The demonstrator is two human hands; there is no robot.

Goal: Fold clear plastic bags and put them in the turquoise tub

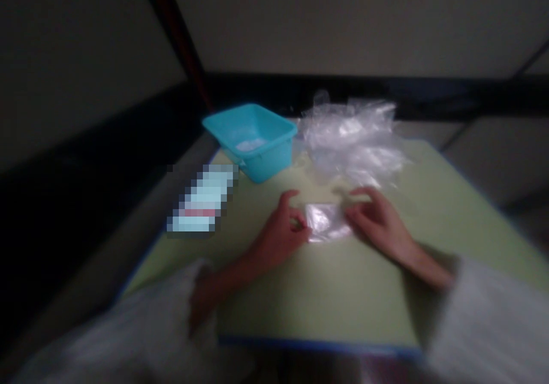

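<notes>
Dim, pale walls [343, 24] with a dark band [253, 90] across them back a yellow-green table [343, 292] edged in blue. Towards its far side lies a loose heap of clear plastic [355, 138]; left of that stands a turquoise basin [274, 158] with something whitish inside. Near the left edge is a masked-out object [206, 198], impossible to identify. Work looks part-way along – one piece flat and set apart, the heap still loose – though how much is done I cannot tell. Left hand [278, 224] and right hand [380, 221] are both half-curled, index fingers lifted, fingertips at opposite ends of a small clear packet [328, 222]. It lies between them on the table; blur hides whether either pinches it.
</notes>
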